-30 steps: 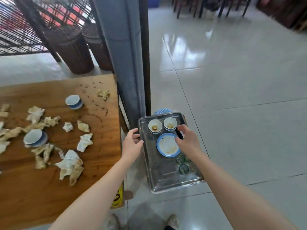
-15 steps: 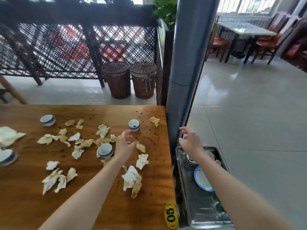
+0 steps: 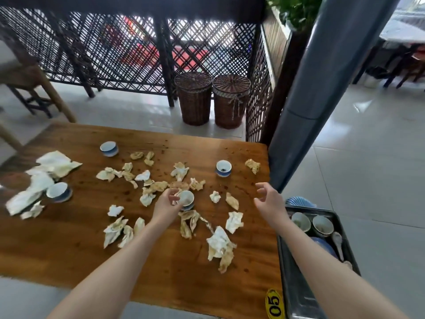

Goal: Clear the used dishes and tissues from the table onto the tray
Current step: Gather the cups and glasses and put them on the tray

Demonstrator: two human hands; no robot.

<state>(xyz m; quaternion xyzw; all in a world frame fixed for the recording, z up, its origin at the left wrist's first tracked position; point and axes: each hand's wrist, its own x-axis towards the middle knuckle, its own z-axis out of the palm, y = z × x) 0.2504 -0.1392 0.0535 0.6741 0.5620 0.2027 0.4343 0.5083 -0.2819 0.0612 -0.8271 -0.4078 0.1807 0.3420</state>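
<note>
Left hand [image 3: 165,203] at cup [image 3: 186,199], tissues [image 3: 220,244] around.

Bright daylight, wide-angle view.
Light enters through the lattice screen [image 3: 128,42] at top; glare on the floor tiles [image 3: 363,107] at right; tissues [image 3: 25,199] at the left edge are blurred.

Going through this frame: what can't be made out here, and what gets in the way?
Head view:
- Whether the left hand actually grips the cup: its fingers cover the cup's near left side.
- The blue plate on the tray: mostly hidden by the right forearm.
- The tray's near end: cut off by the bottom edge.
- The tissues at far left: motion-blurred.
- What is left in the bowls: too small.
</note>
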